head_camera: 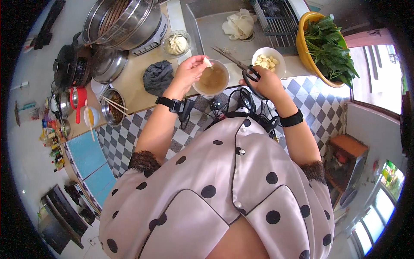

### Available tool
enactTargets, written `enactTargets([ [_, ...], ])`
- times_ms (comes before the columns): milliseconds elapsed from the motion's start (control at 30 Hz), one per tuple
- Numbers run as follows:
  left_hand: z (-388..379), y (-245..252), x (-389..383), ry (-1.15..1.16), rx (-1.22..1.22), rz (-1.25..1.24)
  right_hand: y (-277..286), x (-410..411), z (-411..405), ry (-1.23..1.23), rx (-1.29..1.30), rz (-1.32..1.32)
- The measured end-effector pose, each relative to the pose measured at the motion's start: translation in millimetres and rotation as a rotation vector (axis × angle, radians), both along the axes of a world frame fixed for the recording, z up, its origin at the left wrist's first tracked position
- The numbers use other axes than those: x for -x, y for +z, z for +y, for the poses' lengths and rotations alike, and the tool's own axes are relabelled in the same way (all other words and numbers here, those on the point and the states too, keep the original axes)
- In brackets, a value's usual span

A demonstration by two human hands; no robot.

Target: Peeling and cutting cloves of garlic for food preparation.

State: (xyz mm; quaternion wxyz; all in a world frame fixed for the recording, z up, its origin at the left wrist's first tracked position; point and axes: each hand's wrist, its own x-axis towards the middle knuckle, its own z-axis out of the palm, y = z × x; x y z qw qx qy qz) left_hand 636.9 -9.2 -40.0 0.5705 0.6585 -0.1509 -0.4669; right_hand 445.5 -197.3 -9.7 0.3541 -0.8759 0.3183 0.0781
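Between the thumb and fingers of my left hand (189,73) is a small white piece (207,62), which looks like a garlic clove. It is held over the rim of a bowl of cloudy brown liquid (212,81). My right hand (266,81) grips black-handled scissors (237,61) by the handles. Their blades point up and left, past the liquid bowl toward the sink; they look nearly closed. Just beyond my right hand, a white bowl (280,66) contains several peeled garlic cloves (266,61).
A crumpled off-white thing (238,24) lies in the steel sink (207,29), beside a dish rack (279,29). At right stands a yellow basin (302,42) of leafy greens (328,48). Leftward are a grey cloth (158,77), a pleated bun (176,44) in a glass bowl and a steamer (129,29).
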Motion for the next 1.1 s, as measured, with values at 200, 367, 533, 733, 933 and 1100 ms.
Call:
enactTargets([
  [200,12.5,-7.0,-0.6,0.324,0.341,0.645,13.5,-6.5,11.8,0.068,0.052,0.008],
  [367,3.1,-8.4,8.7,0.464,0.496,1.089,6.1,-6.8,16.5,0.147,0.353,-0.334],
  [533,-8.9,-10.0,17.8,0.373,0.459,0.792,10.5,-10.1,20.6,0.164,0.347,-0.302],
  [733,-19.0,0.3,24.4,0.335,0.337,0.506,11.8,-7.7,19.3,0.146,0.328,-0.282],
  [933,-23.4,0.2,27.7,0.327,0.337,0.41,18.1,-6.3,15.5,0.132,0.321,-0.21],
  [1100,-30.7,3.5,29.1,0.326,0.328,0.403,19.9,-6.3,14.2,0.118,0.377,-0.235],
])
